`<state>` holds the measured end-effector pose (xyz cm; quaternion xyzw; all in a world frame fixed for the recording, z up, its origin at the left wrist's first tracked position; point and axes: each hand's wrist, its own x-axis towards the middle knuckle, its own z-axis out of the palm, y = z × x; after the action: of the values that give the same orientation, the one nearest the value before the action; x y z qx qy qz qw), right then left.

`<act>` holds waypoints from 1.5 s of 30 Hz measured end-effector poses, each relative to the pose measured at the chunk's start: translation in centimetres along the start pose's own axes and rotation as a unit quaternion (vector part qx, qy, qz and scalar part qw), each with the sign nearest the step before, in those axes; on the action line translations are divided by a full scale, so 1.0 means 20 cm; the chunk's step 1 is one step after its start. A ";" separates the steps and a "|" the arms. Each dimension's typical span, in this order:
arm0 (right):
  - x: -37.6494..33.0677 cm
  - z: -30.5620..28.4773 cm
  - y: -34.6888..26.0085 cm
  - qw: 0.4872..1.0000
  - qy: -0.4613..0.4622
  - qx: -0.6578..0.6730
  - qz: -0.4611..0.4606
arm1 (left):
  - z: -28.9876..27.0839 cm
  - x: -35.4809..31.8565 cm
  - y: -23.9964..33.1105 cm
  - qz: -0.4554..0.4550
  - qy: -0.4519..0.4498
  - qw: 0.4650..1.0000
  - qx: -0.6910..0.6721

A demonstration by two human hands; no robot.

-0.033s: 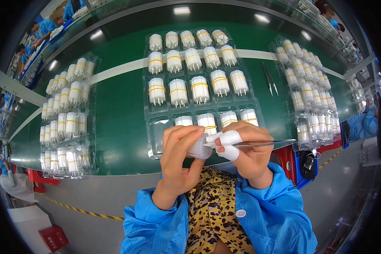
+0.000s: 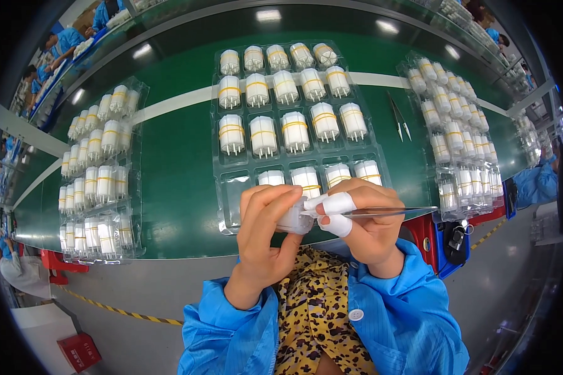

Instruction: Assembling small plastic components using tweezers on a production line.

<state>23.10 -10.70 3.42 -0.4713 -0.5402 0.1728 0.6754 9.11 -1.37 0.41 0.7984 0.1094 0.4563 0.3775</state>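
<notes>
In my left hand (image 2: 263, 234) is a translucent white cylindrical part (image 2: 292, 220), gripped between thumb and fingers, its open end turned to the right. My right hand (image 2: 366, 219), with white finger wraps on thumb and forefinger, pinches metal tweezers (image 2: 388, 211). Their tips meet the end of the cylinder; what they touch inside is too small to make out. Just beyond both hands lies a clear plastic tray (image 2: 234, 182) holding rows of white cylinders (image 2: 295, 131) with yellow bands and pins. The near-left pocket of this tray holds no cylinder.
A second pair of tweezers (image 2: 398, 119) lies on the green table (image 2: 175, 187) right of the middle tray. Further filled trays of white cylinders stand at left (image 2: 97, 187) and right (image 2: 460, 137). A blue stool (image 2: 450, 247) is beyond the table's front edge.
My right fingers and the tweezers shift very slightly at the cylinder's end. My left hand and the trays stay where they were.
</notes>
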 end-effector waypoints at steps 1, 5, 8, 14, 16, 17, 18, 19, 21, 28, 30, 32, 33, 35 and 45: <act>0.00 0.00 -0.01 1.000 -0.004 -0.008 0.005 | 0.00 0.00 0.00 0.011 -0.006 1.000 0.011; 0.03 -0.01 -0.04 0.994 -0.053 -0.092 -0.009 | 0.00 -0.01 0.00 0.003 -0.004 1.000 0.011; 0.02 -0.01 -0.02 0.998 -0.046 -0.052 0.001 | 0.00 -0.02 0.00 -0.022 -0.002 1.000 -0.003; 0.00 -0.02 0.02 0.999 0.012 0.036 0.017 | 0.00 -0.02 0.03 -0.071 0.003 0.992 -0.108; 0.00 -0.02 0.02 0.999 0.011 0.033 0.008 | 0.00 -0.02 0.03 -0.070 0.006 0.991 -0.116; 0.00 -0.02 0.01 1.000 0.006 0.024 0.007 | 0.00 -0.02 0.02 -0.070 0.007 0.991 -0.116; 0.00 -0.02 0.01 1.000 0.002 0.016 0.007 | -0.01 -0.03 0.01 -0.063 -0.015 0.992 -0.104; 0.01 -0.02 0.01 1.000 0.001 0.015 0.007 | -0.02 -0.03 0.00 -0.056 -0.037 0.993 -0.092; 0.01 -0.02 0.01 1.000 -0.008 0.005 0.008 | -0.02 -0.03 0.00 -0.054 -0.036 0.994 -0.092; 0.00 -0.01 0.02 1.000 0.001 0.018 0.020 | -0.03 -0.03 0.01 -0.052 -0.037 0.995 -0.082; -0.01 -0.02 0.02 1.000 0.003 0.017 0.020 | -0.03 -0.03 0.01 -0.055 -0.036 0.994 -0.088; 0.00 -0.01 0.01 1.000 0.003 0.016 0.017 | -0.03 -0.03 0.01 -0.057 -0.035 0.993 -0.093; 0.00 -0.01 0.01 1.000 0.004 0.014 0.013 | -0.03 -0.03 0.01 -0.059 -0.035 0.994 -0.091; 0.01 -0.01 0.01 1.000 -0.003 -0.007 0.005 | -0.03 -0.03 0.00 -0.062 -0.034 0.994 -0.089; 0.09 -0.03 -0.04 0.988 -0.100 -0.117 -0.030 | 0.00 -0.04 -0.01 -0.059 0.007 0.996 -0.066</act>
<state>24.09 -9.94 5.06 -0.5111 -0.6353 0.1343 0.5632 8.65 -1.69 -0.24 0.7606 0.1289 0.4452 0.4547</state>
